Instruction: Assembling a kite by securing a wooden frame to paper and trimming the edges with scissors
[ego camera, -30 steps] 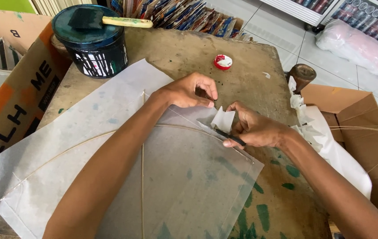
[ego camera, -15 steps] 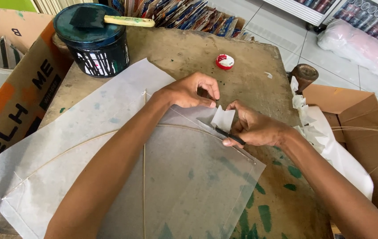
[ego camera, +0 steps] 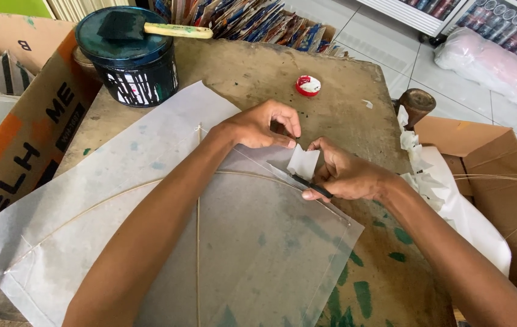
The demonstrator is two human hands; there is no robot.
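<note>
A kite of thin white paper (ego camera: pixel 119 206) on a frame of thin sticks (ego camera: pixel 198 254) lies flat on a worn, paint-stained table (ego camera: pixel 252 79). My left hand (ego camera: pixel 258 126) presses its fingertips on the kite's right edge. My right hand (ego camera: pixel 346 172) grips a small dark blade (ego camera: pixel 307 183) laid against that edge. A small folded piece of white paper (ego camera: pixel 303 161) stands up between the two hands, touched by both.
A dark paint can (ego camera: pixel 128 60) with a foam brush (ego camera: pixel 149 27) on its lid stands at the back left. A red-and-white tape roll (ego camera: pixel 308 85) lies behind the hands. Cardboard boxes flank the table, left (ego camera: pixel 22 145) and right (ego camera: pixel 501 181), the right one with white paper scraps.
The hands have hardly moved. The right hand has slid the blade a little along the paper edge, and the small white flap stands slightly more upright.
</note>
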